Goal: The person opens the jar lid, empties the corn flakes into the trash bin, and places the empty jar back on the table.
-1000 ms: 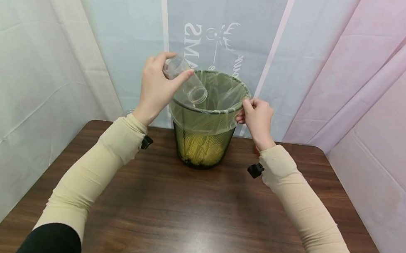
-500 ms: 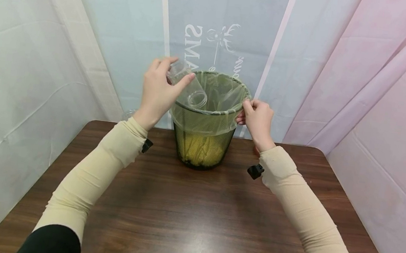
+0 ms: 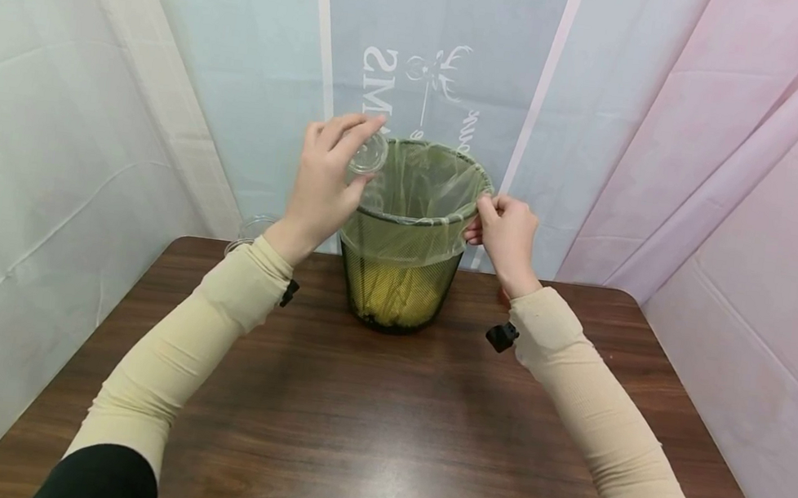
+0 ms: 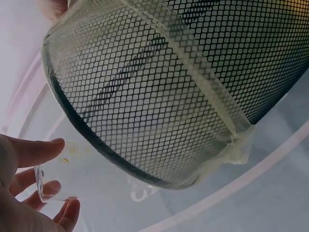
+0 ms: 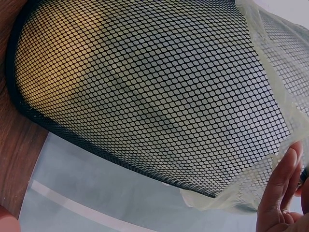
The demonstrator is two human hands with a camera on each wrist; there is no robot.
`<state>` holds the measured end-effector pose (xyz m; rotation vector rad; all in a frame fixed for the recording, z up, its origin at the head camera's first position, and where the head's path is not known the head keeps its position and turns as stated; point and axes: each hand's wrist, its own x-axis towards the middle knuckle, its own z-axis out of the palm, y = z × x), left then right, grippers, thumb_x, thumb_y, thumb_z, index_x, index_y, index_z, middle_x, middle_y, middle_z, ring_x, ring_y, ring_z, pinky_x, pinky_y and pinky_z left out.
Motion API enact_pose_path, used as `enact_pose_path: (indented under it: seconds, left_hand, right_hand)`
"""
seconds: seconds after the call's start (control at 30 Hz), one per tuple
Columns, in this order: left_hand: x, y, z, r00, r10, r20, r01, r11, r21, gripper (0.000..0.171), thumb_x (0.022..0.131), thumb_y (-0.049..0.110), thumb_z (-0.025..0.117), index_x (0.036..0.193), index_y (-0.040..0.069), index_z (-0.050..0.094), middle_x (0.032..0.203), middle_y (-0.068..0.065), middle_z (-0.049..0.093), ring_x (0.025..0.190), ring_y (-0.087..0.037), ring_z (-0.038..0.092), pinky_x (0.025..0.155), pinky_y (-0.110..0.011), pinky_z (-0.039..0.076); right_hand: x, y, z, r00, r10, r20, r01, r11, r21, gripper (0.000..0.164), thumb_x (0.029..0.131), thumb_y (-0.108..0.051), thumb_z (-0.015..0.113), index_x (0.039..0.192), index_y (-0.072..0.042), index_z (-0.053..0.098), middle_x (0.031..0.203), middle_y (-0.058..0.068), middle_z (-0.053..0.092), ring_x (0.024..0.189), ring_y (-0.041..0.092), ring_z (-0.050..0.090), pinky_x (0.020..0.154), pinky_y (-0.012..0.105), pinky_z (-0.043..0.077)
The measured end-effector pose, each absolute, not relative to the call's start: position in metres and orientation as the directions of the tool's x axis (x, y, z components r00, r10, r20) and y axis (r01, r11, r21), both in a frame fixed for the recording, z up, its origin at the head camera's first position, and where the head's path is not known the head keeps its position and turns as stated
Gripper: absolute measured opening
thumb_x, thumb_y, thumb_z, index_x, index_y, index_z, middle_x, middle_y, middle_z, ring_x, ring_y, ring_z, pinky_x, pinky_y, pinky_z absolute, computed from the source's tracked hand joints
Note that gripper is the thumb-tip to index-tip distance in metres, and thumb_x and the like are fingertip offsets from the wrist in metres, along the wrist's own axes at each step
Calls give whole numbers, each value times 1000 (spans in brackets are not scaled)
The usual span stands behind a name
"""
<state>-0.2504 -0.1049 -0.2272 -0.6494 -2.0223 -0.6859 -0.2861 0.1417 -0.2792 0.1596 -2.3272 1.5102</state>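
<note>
My left hand (image 3: 326, 175) holds a clear plastic cup (image 3: 369, 153) at the left of the bin's mouth, its round end turned toward the head camera. The left wrist view shows thumb and fingers around the cup (image 4: 53, 188), with small yellow specks near the thumb. A black mesh bin (image 3: 395, 281) stands upright on the table, lined with a thin pale yellow-green bag (image 3: 400, 241) folded over its rim. My right hand (image 3: 507, 233) pinches the bag at the rim's right side. Something yellow shows through the mesh at the bottom.
Behind my left wrist is another clear round plastic item (image 3: 257, 226), partly hidden. A small reddish thing (image 5: 7, 222) sits on the brown wooden table (image 3: 380, 411) near my right wrist. Hanging cloth (image 3: 243, 59) surrounds the table at the back and sides.
My left hand has turned the cup, so its round end, which pointed down over the bin, now faces the head camera higher up. The right hand stays at the rim.
</note>
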Motion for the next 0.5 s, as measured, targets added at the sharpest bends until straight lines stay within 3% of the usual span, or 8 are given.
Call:
enact_pose_path:
  seconds: [0.2, 0.37, 0.5]
  left_hand:
    - [-249, -106, -225, -586, 70, 807, 602, 705, 376, 62, 81, 18, 75, 135, 3, 49, 121, -18, 53, 104, -29, 49, 91, -35, 41]
    - [-248, -110, -222, -705, -55, 707, 508, 656, 558, 66, 84, 41, 69, 134, 2, 48, 112, -17, 53, 88, -20, 50, 71, -28, 46]
    - [-247, -113, -216, -763, -101, 639, 474, 585, 658, 64, 85, 44, 67, 133, 5, 50, 110, -13, 54, 82, -17, 51, 68, -26, 48]
  right_hand:
    - [-286, 141, -279, -927, 98, 361, -290, 421, -859, 30, 91, -22, 44, 77, -6, 64, 57, 0, 64, 47, 8, 63, 52, 31, 56]
    - [-287, 140, -278, -927, 99, 361, -292, 412, -863, 28, 91, -21, 44, 77, -6, 64, 56, 0, 64, 46, 9, 63, 51, 29, 56]
    - [-287, 139, -279, -931, 100, 352, -286, 400, -871, 28, 91, -20, 45, 78, -5, 64, 56, -1, 63, 46, 9, 63, 51, 29, 56]
